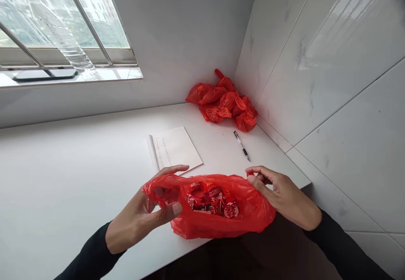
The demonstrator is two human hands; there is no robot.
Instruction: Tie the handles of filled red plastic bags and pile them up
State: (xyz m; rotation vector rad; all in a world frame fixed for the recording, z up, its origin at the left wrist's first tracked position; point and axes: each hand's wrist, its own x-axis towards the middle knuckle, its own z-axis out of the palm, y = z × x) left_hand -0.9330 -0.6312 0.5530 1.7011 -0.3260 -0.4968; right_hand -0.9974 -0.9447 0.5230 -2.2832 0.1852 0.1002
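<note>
A red plastic bag sits at the front edge of the white table, its mouth spread wide towards me. Several small red wrapped snack packets lie inside it, some with white or yellow print. My left hand holds the bag's left side, thumb over the near side and index finger stretched out beyond the far rim; its other fingers are partly hidden by the plastic. At the right end, my right hand pinches the rim between thumb and fingers.
Beyond the bag, a notebook with handwritten lines lies on the white table. A black pen is to its right. Crumpled red plastic bags fill the back corner. On the windowsill stand a clear bottle and a dark flat object.
</note>
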